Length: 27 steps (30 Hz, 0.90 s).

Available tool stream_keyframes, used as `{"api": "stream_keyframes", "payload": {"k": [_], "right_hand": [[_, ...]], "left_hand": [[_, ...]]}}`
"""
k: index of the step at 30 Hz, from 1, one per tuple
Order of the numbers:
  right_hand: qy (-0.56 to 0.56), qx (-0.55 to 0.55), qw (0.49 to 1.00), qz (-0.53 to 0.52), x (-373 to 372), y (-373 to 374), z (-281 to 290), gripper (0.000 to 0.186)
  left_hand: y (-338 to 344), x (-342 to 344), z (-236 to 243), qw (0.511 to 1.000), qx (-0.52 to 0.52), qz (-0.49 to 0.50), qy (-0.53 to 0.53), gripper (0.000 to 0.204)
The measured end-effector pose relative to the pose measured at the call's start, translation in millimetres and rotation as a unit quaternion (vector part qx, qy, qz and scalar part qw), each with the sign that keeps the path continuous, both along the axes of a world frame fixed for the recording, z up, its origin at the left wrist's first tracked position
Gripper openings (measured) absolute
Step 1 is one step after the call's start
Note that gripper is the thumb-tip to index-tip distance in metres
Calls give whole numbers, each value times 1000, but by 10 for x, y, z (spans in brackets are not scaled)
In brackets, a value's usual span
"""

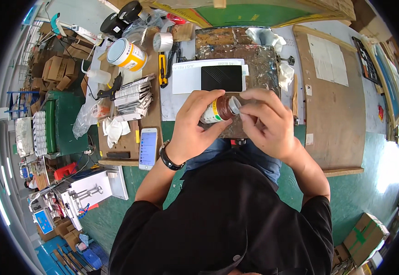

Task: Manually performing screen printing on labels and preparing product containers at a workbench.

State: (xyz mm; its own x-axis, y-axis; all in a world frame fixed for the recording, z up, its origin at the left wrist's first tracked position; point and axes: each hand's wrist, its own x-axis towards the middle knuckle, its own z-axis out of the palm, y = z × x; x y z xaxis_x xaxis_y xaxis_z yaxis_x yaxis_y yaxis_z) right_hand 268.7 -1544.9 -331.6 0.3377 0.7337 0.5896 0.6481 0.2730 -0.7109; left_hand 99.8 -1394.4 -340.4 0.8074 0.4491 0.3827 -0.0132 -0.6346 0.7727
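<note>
My left hand [193, 120] is wrapped round a small brown bottle [225, 107] with a white, yellow and green label. The bottle is tilted, its mouth end pointing right. A pale grey round cap [235, 105] shows at that end. My right hand [270, 120] is curled beside it, thumb and forefinger pinched at the cap's edge; the exact contact is partly hidden. Just beyond my hands, a black rectangular plate [221, 78] lies on white printed paper [186, 77] over a paint-stained board [259, 68].
Left of the paper are a yellow utility knife [163, 69], a tape roll [163, 42], a paint can [126, 54], stacked folded newspaper [134, 97] and a lit phone [148, 149]. A green-meshed wooden frame [250, 13] stands at the back. To the right lies a brown board [332, 114].
</note>
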Motion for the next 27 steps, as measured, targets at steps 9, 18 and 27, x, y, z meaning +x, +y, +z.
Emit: {"api": "stream_keyframes", "payload": {"k": [9, 18, 27], "right_hand": [[-26, -23, 998, 47, 91, 0, -67, 32], [545, -159, 779, 264, -98, -91, -185, 86], [505, -264, 775, 272, -168, -239, -315, 76]], "left_hand": [[11, -61, -29, 1000, -18, -2, -2, 62], [-106, -84, 47, 991, 58, -117, -10, 56], [-313, -235, -61, 983, 64, -172, -5, 62]]}}
